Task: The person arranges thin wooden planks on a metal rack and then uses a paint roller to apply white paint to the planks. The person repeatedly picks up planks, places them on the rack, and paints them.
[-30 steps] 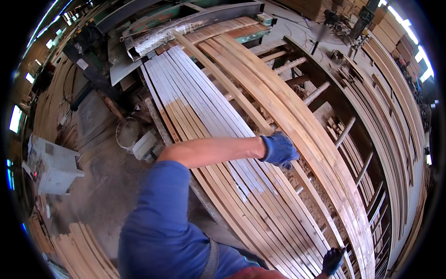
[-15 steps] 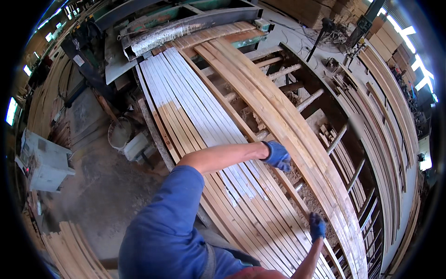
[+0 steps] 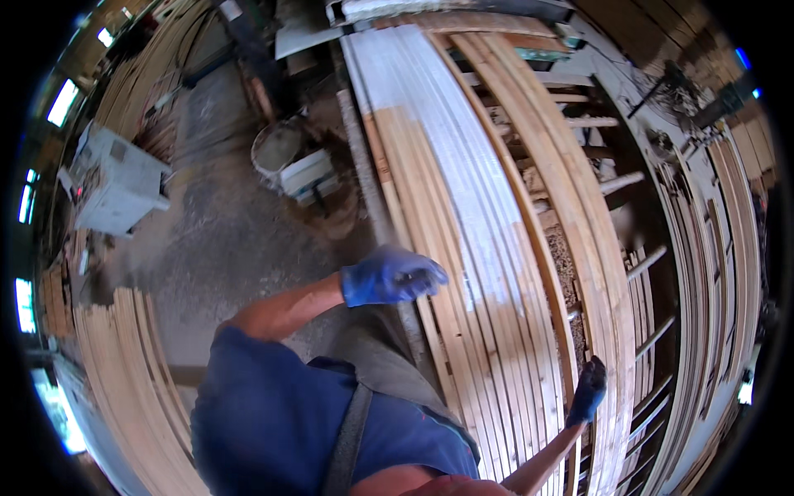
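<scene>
My left hand, in a blue glove, hovers by the left edge of the row of long boards. Its fingers are loosely bent, a little blurred, with nothing visible in them. The boards lie side by side, partly coated with white paint and bare wood elsewhere. My right hand, in a dark blue glove, is closed beside a narrow single batten, over the left edge of the wider planks. Whatever its fingers may grip is hidden.
A rack with crosswise rollers stretches along the right, with stacked strips beyond it. To the left stand a pale grey cabinet, a round bucket and a white container. More boards lie at lower left.
My left hand has moved from above the batten back to the left edge of the boards. My right hand stays near the batten. The view has swung, shifting the scene.
</scene>
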`<move>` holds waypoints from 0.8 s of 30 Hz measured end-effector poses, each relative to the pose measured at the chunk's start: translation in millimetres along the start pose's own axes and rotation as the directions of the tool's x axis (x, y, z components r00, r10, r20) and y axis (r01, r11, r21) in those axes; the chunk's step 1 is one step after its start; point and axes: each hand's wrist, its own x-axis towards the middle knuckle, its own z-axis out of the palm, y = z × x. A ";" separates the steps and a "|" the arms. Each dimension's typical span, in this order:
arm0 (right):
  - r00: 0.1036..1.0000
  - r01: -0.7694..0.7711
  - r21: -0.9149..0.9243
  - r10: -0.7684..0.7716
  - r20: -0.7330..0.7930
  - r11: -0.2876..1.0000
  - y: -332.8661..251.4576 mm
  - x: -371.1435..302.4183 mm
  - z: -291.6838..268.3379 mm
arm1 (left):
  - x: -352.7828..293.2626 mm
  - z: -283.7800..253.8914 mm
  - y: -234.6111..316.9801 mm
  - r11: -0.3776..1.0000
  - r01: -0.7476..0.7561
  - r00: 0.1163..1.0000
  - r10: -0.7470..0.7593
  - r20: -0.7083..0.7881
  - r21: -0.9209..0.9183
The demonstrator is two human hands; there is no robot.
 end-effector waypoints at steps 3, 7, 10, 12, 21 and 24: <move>0.983 -0.030 0.364 -0.038 0.177 0.931 -118.8 -37.3 47.1 | -73.6 -33.2 -36.7 0.924 0.202 0.902 -0.305 -0.306 -0.324; 0.668 -0.208 0.590 -0.328 0.668 0.780 -254.3 -90.1 204.7 | -182.0 -77.8 -127.2 0.676 0.434 0.592 -0.712 -0.377 -0.595; 0.534 -0.235 0.457 -0.279 0.798 0.858 -313.1 -89.2 389.0 | -290.2 -118.0 -203.5 0.532 0.809 0.446 -0.833 -0.328 -0.252; 0.544 0.086 0.345 -0.334 0.770 0.935 -338.8 -70.6 517.0 | -373.1 -138.9 -238.6 0.404 0.685 0.333 -0.914 -0.232 -0.606; 0.419 0.462 0.009 -0.227 0.879 0.887 -332.3 -39.3 861.9 | -655.0 -72.3 -179.9 0.071 -0.171 -0.619 -0.784 0.051 -0.983; 0.532 0.281 0.121 -0.260 0.806 0.952 -328.9 -47.0 882.8 | -661.8 -44.4 -160.7 -0.108 -0.212 -0.461 -0.865 0.197 -0.971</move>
